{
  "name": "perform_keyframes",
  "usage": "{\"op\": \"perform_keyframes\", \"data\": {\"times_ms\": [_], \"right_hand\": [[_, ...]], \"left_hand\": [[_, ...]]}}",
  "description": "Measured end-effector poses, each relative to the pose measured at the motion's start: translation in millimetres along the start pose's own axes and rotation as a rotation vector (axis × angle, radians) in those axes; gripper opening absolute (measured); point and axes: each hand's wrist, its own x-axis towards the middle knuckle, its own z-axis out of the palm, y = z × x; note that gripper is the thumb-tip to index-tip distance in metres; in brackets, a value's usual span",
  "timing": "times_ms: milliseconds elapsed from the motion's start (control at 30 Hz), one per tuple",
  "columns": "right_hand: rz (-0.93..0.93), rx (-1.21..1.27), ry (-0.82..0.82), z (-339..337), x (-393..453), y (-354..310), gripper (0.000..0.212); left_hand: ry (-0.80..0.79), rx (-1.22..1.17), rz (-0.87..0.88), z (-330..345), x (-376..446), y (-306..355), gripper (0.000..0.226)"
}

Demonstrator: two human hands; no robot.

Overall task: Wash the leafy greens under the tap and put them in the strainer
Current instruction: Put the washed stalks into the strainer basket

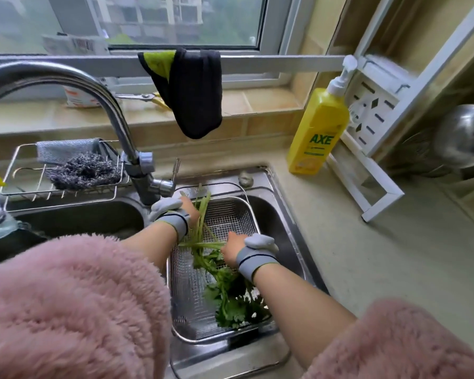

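Note:
A rectangular steel mesh strainer [231, 212] sits in the right basin of the sink [281, 214]. Leafy greens [230, 299] lie inside it, leaves toward me and pale stems [203, 212] toward the back. My left hand [188, 210], with a grey wrist band, is closed around the stems at the strainer's far left. My right hand [234, 248], also banded, grips the bunch at its middle. The curved steel tap [115, 119] rises left of the strainer; its spout is out of view and no water shows.
A yellow dish soap bottle [319, 132] stands on the counter at right, beside a white rack [367, 160]. A wire caddy with scrubbers [66, 170] sits behind the left basin [80, 217]. A black cloth [192, 88] hangs from the window rail.

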Motion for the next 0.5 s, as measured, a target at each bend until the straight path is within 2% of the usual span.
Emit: {"op": "perform_keyframes", "data": {"times_ms": [67, 100, 200, 267, 400, 500], "right_hand": [[-0.022, -0.122, 0.004, -11, -2, -13, 0.048], [-0.044, -0.139, 0.032, -15, -1, -13, 0.049], [-0.185, -0.012, 0.069, -24, -4, -28, 0.062], [-0.224, 0.056, 0.057, -20, 2, -40, 0.08], [-0.191, 0.201, 0.014, -9, 13, -62, 0.111], [-0.13, 0.452, 0.014, -11, 23, -75, 0.097]], "left_hand": [[0.07, -0.013, -0.002, -22, -10, -19, 0.024], [0.05, -0.003, 0.0, -26, -12, -21, 0.022], [0.074, 0.003, -0.038, -44, -37, -37, 0.033], [-0.036, -0.055, -0.086, -25, -6, -58, 0.033], [-0.162, 0.047, -0.043, -28, -59, -51, 0.044], [-0.111, 0.088, -0.029, -20, -65, -53, 0.043]]}}
